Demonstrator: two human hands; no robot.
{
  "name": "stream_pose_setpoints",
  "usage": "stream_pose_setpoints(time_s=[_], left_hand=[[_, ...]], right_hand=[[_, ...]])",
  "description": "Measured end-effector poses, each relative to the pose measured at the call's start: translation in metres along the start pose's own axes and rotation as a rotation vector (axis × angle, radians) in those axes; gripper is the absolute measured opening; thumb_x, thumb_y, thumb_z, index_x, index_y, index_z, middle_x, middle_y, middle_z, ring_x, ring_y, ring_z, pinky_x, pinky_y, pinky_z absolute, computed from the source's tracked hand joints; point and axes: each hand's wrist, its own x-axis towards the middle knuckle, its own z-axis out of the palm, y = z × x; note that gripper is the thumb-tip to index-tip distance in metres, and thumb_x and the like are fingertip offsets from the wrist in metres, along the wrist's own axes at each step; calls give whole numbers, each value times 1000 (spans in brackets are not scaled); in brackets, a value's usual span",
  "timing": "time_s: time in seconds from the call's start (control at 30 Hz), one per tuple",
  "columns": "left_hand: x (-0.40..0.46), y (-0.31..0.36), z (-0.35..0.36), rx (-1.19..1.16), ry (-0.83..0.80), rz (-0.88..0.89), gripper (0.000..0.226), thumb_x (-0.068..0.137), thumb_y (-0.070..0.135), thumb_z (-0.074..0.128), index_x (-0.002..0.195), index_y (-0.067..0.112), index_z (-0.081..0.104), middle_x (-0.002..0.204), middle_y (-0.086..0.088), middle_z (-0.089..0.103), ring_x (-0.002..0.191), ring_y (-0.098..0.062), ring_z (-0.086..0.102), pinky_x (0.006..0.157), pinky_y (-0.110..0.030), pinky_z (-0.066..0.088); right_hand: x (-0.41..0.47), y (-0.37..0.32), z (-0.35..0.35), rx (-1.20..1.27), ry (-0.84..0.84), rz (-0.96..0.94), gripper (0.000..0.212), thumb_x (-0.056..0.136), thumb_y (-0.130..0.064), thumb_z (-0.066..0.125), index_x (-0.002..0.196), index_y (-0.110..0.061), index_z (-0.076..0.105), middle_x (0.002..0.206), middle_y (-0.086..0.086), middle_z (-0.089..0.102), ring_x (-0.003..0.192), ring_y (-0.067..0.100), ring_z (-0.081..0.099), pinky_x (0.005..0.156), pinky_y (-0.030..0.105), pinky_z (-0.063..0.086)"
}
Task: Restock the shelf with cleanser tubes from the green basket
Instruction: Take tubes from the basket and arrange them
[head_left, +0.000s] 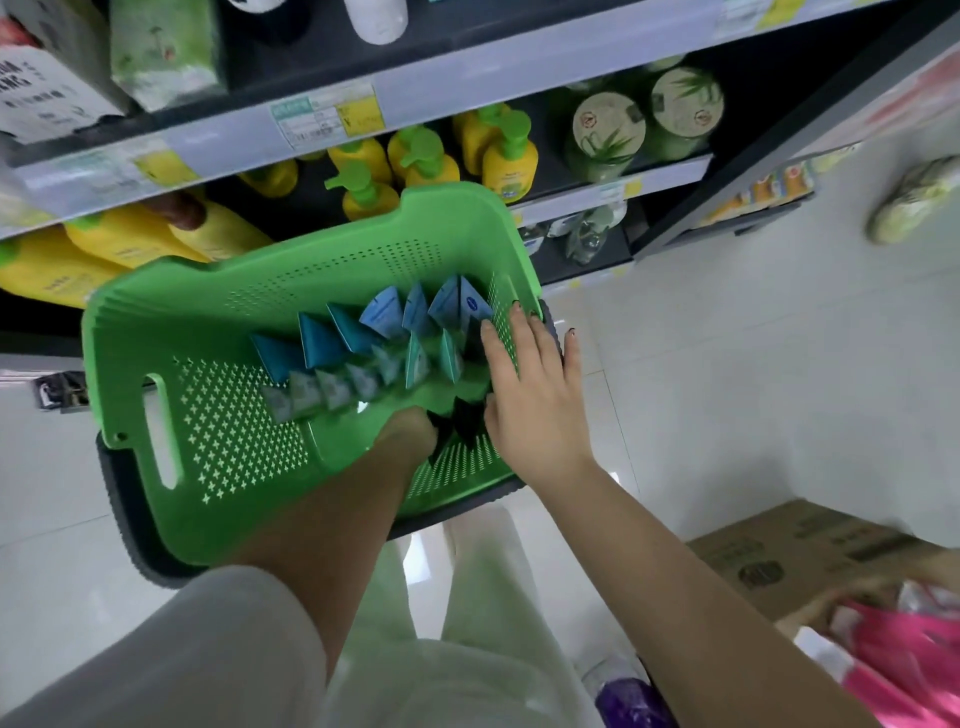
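white tiled shop floor (727, 364), stocked shelf (415, 88), green basket (208, 322), left hand (405, 441) fingers hidden, right hand (535, 395) fingers spread flat

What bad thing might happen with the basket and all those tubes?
The cleanser tubes stand in leaning rows, so pulling one out might topple its neighbours. The left hand reaches down among dark tubes and hides them, so it might grab the wrong one. The right hand only rests flat on the green basket rim, so the basket could shift.

Both hands reach forward: right hand (535, 395) flat (left hand (408, 434) curled).
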Motion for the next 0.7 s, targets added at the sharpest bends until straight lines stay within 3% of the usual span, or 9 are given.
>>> stream_pose_setpoints(time_s=[0.13,0.23,0.33,0.37,0.47,0.53,0.63,0.7], left_hand=[[1,-4,-2,-25,-8,27,25,92,13,45,99,-6,61,104,-21,63,91,-30,57,69,-30,38],[-3,-7,-9,-41,-6,36,28,92,14,46,106,-6,60,89,-15,61,87,-28,57,63,-28,40],[-20,-8,-24,-170,16,44,29,91,14,48,111,-2,61,104,-16,65,101,-32,61,76,-30,47],[-28,-9,-30,-194,3,53,26,91,14,48,104,-3,63,105,-17,65,100,-32,61,75,-30,46],[-51,-17,-47,-291,0,71,25,89,13,48,66,8,53,71,-9,61,72,-26,58,61,-27,43],[-76,-20,-63,-357,47,110,27,87,12,49,60,9,51,60,-5,56,63,-23,53,65,-29,47],[-129,-21,-93,-439,106,210,25,86,14,51,62,9,57,60,-6,59,63,-20,53,73,-32,48],[-170,-21,-116,-505,160,294,25,87,15,51,63,11,57,59,-2,58,60,-16,52,65,-27,43]], right_hand=[[3,-3,1,21,-15,17,73,57,-15,75,127,-7,54,134,21,50,118,37,52,100,60,33],[4,-6,-1,45,-20,17,74,56,-13,75,127,-6,53,132,22,51,116,37,53,100,60,33],[5,-11,-7,53,-27,-1,76,56,-10,74,128,-6,52,130,20,53,112,35,56,100,59,33],[5,-13,-10,52,-30,-4,76,55,-9,75,128,-6,53,128,20,55,110,35,57,100,59,34],[6,-17,-19,34,-33,-2,78,52,-4,77,126,-9,54,124,17,58,107,32,59,99,60,34],[5,-21,-27,31,-45,-3,83,48,-3,79,127,-13,55,123,15,59,107,32,59,98,61,34],[5,-30,-44,43,-105,10,90,47,-5,81,131,-17,51,124,11,58,111,31,57,97,62,35],[9,-38,-60,58,-182,-10,92,56,-4,78,138,-18,42,133,9,52,120,30,50,101,60,31]])
